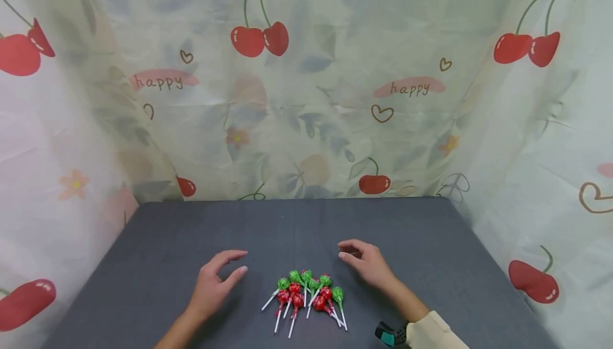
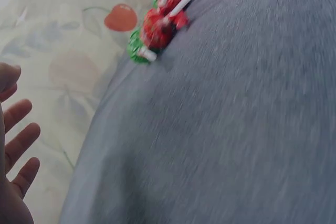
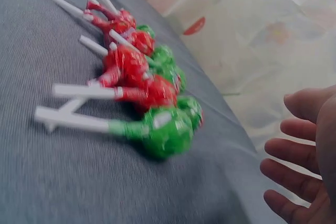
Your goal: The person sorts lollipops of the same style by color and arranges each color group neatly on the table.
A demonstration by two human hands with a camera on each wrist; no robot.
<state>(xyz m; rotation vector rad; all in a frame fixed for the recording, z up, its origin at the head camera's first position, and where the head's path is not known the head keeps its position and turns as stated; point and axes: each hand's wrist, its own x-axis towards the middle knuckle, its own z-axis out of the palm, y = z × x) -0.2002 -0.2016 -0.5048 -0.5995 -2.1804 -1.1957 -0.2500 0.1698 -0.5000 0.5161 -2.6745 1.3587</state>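
Note:
Several lollipops with white sticks lie in a loose bunch on the dark grey table, some in green wrappers, some in red. In the head view a green lollipop (image 1: 337, 294) marks the bunch's right end and a red lollipop (image 1: 297, 300) lies nearer its middle. To the left of them my left hand (image 1: 213, 286) hovers with thumb and fingers apart, holding nothing. My right hand (image 1: 367, 264) is up to their right, fingers loosely bent, likewise holding nothing. The right wrist view shows a green lollipop (image 3: 167, 132) up close, with my right hand's fingers (image 3: 294, 177) spread beside the bunch.
The grey tabletop (image 1: 297, 232) stretches behind and around the lollipops. A cherry-print curtain (image 1: 306, 93) hangs along the far edge and both sides. A dark wristband (image 1: 390, 334) sits at my right sleeve (image 1: 433, 333).

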